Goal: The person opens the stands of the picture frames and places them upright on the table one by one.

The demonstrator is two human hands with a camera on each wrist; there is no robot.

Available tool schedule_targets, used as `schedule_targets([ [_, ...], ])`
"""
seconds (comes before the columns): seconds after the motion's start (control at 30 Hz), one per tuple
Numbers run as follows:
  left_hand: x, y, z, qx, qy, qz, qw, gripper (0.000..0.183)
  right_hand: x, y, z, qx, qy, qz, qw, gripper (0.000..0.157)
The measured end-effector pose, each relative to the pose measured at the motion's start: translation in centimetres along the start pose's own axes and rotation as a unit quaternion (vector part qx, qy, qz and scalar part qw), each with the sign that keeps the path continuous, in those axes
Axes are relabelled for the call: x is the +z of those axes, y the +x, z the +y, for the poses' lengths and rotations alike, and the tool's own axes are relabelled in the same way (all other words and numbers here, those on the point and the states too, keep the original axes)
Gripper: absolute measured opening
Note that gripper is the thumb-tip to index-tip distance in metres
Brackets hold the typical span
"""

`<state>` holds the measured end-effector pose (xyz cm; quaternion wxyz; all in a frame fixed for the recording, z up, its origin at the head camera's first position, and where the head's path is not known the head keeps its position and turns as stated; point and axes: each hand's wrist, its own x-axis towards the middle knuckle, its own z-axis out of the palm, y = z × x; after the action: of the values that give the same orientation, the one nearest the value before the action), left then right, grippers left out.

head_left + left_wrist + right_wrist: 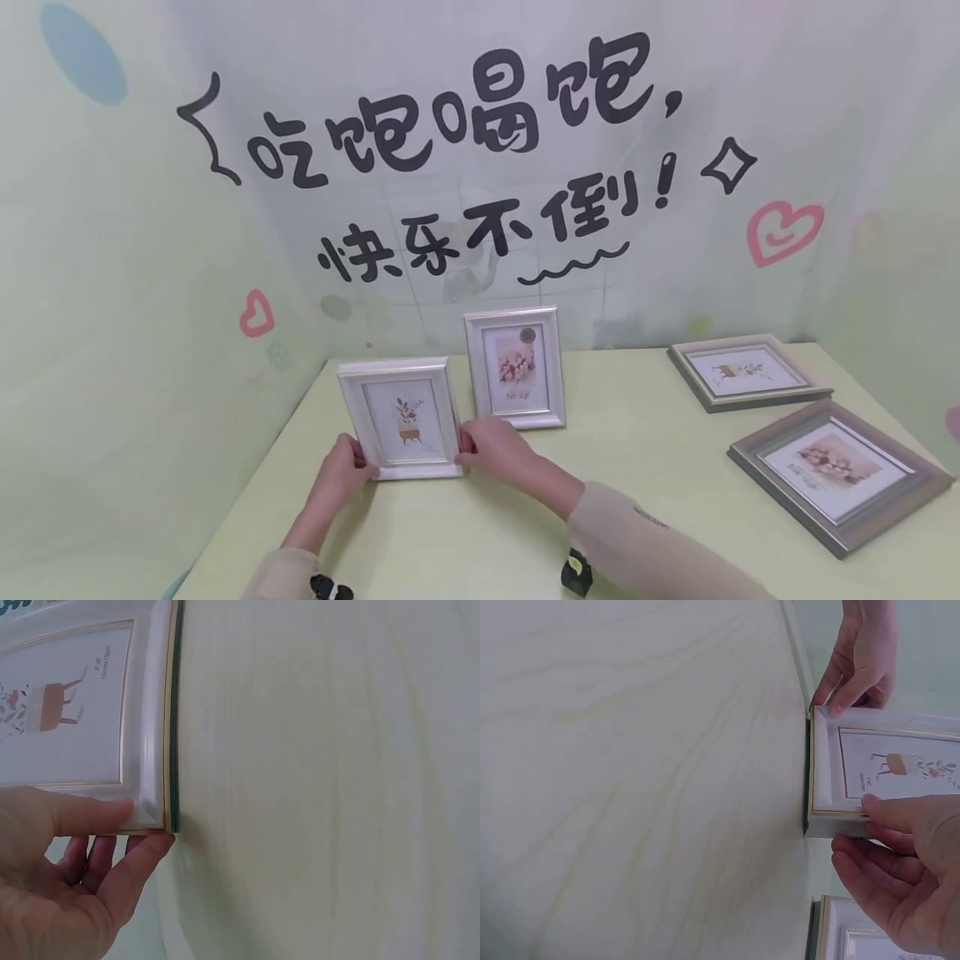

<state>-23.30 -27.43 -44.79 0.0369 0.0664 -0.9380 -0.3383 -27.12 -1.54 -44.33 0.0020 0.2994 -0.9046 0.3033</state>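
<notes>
A white picture frame (405, 422) with a potted-plant print stands on the table, leaning slightly back. My left hand (342, 471) grips its lower left corner; in the left wrist view the thumb (94, 816) lies on the front and the fingers curl at the side edge. On the opposite side, my right hand (501, 454) pinches the lower right edge, its thumb (892, 812) on the front face in the right wrist view. Just behind and to the right stands a second white picture frame (517, 367) with a pink flower print.
Two grey-brown picture frames lie face up on the right: one with a plant print (750, 372) at the back, one with a flower print (840, 475) nearer. A printed cloth backdrop (480, 192) rises behind the pale yellow-green table (637, 442).
</notes>
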Motion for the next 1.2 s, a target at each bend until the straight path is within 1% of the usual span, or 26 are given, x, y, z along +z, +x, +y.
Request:
schedule_targets([
  [0.13,0.3,-0.2,0.2,0.011,-0.010,-0.013,0.9998,0.029,-0.3,-0.6,0.8,0.016,0.057,-0.014,0.998,0.023],
  [0.2,0.5,-0.2,0.4,0.020,-0.018,-0.017,0.9995,0.033,-0.7,-0.6,1.1,0.018,0.076,-0.021,0.997,0.027],
  [0.23,0.7,0.0,0.6,0.024,-0.021,-0.020,0.9993,0.036,-1.0,-0.7,1.3,0.016,0.076,-0.026,0.997,0.029],
  [0.3,0.9,0.2,0.8,0.031,-0.023,-0.023,0.9990,0.039,-1.3,-0.8,1.6,-0.002,0.067,-0.037,0.997,0.031],
  [0.4,0.7,0.2,0.9,0.037,-0.022,-0.034,0.9985,0.044,-1.5,-1.0,1.8,-0.029,0.038,-0.052,0.998,0.025],
  [0.5,-0.1,-0.3,0.9,0.049,-0.029,-0.043,0.9975,0.038,-1.5,-1.2,1.8,-0.039,0.024,-0.055,0.997,0.023],
  [0.57,-1.1,-0.8,1.3,0.056,-0.042,-0.040,0.9967,0.033,-1.5,-1.4,1.7,-0.038,0.021,-0.055,0.998,0.023],
  [0.63,-2.3,-1.5,2.2,0.064,-0.050,-0.025,0.9963,0.029,-1.5,-1.6,1.7,-0.035,0.019,-0.055,0.998,0.023],
  [0.7,-3.6,-2.2,3.6,0.074,-0.057,-0.002,0.9956,0.029,-1.6,-1.8,1.7,-0.031,0.015,-0.055,0.998,0.024],
  [0.77,-4.9,-2.9,5.2,0.084,-0.060,0.030,0.9942,0.033,-1.6,-1.8,1.7,-0.031,0.013,-0.056,0.998,0.024],
  [0.83,-5.7,-3.6,6.8,0.104,-0.056,0.070,0.9905,0.035,-1.8,-2.0,1.6,-0.029,0.012,-0.056,0.998,0.025],
  [0.9,-6.0,-4.1,8.0,0.129,-0.045,0.119,0.9835,0.037,-2.0,-2.0,1.4,-0.032,0.010,-0.054,0.998,0.025],
  [0.93,-6.0,-4.4,8.6,0.145,-0.032,0.148,0.9778,0.038,-2.0,-2.1,1.3,-0.033,0.011,-0.052,0.998,0.025],
  [1.0,-5.6,-4.8,9.4,0.183,0.003,0.203,0.9618,0.039,-2.1,-2.2,1.1,-0.038,0.015,-0.047,0.998,0.026],
  [1.07,-4.9,-5.3,10.0,0.223,0.039,0.247,0.9422,0.037,-2.0,-2.3,0.9,-0.042,0.020,-0.049,0.998,0.029],
  [1.13,-4.0,-5.7,10.4,0.263,0.068,0.269,0.9242,0.033,-1.7,-2.4,0.8,-0.043,0.024,-0.057,0.997,0.034],
  [1.2,-3.3,-6.1,10.7,0.299,0.088,0.271,0.9109,0.029,-1.3,-2.6,0.7,-0.045,0.022,-0.066,0.997,0.038],
])
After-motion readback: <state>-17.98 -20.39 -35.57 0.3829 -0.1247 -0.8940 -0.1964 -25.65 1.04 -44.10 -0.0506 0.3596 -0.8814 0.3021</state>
